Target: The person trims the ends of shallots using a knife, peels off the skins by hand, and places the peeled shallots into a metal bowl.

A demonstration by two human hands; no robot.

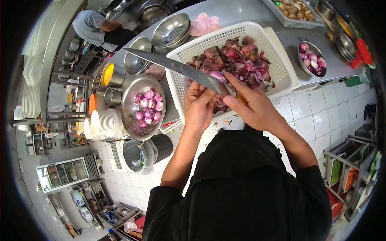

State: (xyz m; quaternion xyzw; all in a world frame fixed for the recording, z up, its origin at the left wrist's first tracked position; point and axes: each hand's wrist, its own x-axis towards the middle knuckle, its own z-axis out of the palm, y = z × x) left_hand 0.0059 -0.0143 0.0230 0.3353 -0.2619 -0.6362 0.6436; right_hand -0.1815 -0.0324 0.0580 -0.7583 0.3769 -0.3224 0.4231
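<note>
Spanning the white basket, the knife points its tip to the far left, its handle end in the right hand, whose palm is partly closed while thumb and index finger reach forward, spread apart. The left hand is half closed beside the blade, thumb bent in; whether it grips anything is hidden. A purple onion shows just beyond the blade, near the right index fingertip.

The basket contains unpeeled red onions and loose papery skins. Left of it, a steel colander holds shiny peeled onions; to the right, a steel bowl contains more onions. At the far right, a grey basket carries brown pieces. On the far left, a steel pot has something yellow in it.
</note>
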